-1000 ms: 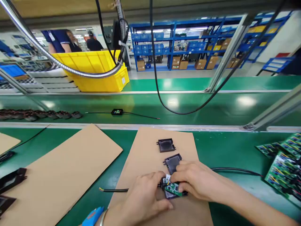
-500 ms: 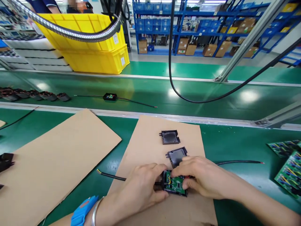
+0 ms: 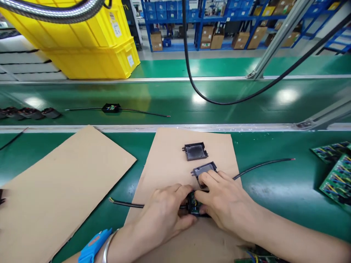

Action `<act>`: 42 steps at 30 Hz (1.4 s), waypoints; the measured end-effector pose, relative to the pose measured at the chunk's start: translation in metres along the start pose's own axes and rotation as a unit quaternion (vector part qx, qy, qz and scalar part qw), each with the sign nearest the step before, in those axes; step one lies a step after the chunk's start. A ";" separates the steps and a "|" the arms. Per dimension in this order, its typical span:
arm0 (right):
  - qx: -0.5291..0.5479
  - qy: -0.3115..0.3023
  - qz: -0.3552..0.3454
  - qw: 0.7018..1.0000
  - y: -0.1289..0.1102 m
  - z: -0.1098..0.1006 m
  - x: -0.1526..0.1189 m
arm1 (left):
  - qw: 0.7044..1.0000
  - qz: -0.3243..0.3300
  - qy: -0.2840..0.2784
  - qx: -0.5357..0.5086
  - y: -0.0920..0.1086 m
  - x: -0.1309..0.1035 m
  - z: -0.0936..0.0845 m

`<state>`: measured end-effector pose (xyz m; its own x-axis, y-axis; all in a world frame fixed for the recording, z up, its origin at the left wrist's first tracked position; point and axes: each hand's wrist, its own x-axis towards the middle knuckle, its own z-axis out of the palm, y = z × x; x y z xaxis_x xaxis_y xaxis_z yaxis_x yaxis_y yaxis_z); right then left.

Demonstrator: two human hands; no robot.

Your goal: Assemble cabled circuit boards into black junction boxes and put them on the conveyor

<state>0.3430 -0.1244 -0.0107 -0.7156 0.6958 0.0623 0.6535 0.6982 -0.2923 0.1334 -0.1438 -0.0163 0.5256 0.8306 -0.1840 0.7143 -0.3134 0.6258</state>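
Between my two hands lies a small black plastic case with a green circuit board (image 3: 194, 205) in it, on the cardboard sheet. My left hand (image 3: 171, 206) grips the left end of the case, where a black cable (image 3: 126, 203) comes out to the left. From the right, my right hand (image 3: 223, 197) covers much of the board, thumb and fingers pressed on the case's right part. Another black cable (image 3: 263, 164) runs out to the right behind that hand. One empty black case half (image 3: 204, 170) is partly hidden by my right fingers; a second case half (image 3: 195, 151) sits farther back.
A second cardboard sheet (image 3: 74, 182) lies to the left. Green circuit boards (image 3: 338, 182) are stacked at the right. Beyond the metal rail rests a cabled black module (image 3: 111, 108). Yellow crates (image 3: 90, 58) stand behind, and a black cable (image 3: 192, 80) hangs down in front.
My right hand has shifted over the board and now hides more of it. The right cable has swung upward and shows more length. The camera view has moved slightly.
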 end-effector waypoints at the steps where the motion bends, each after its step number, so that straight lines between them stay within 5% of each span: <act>1: 0.014 -0.009 0.003 1.000 0.000 0.000 0.000 | 1.000 -0.003 -0.001 0.005 0.000 0.000 0.000; 12: 0.039 -0.007 0.008 0.999 0.005 0.004 -0.003 | 0.998 -0.008 -0.050 0.032 0.010 0.000 -0.022; 18: 0.027 0.012 0.007 1.000 0.004 0.005 -0.004 | 0.981 0.107 0.080 0.138 0.008 -0.003 -0.006; 22: 0.038 0.008 -0.001 0.999 0.007 0.003 -0.004 | 0.971 0.136 0.110 0.161 0.001 -0.004 -0.001; 30: -0.013 0.023 -0.046 0.999 -0.009 -0.003 -0.005 | 0.857 0.173 0.140 0.464 0.016 -0.012 0.018; 36: -0.045 -0.057 -0.096 0.993 -0.030 -0.002 -0.001 | 0.918 0.162 0.146 0.330 0.003 -0.018 0.021; 42: -0.021 -0.051 -0.089 0.994 -0.024 -0.004 0.000 | 0.922 0.189 0.170 0.292 -0.009 -0.017 0.023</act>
<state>0.3283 -0.1407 0.0006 -0.8414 0.5404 0.0112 0.5217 0.8173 -0.2446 0.1287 -0.1658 -0.0361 0.6836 0.6763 0.2744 0.6892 -0.7219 0.0622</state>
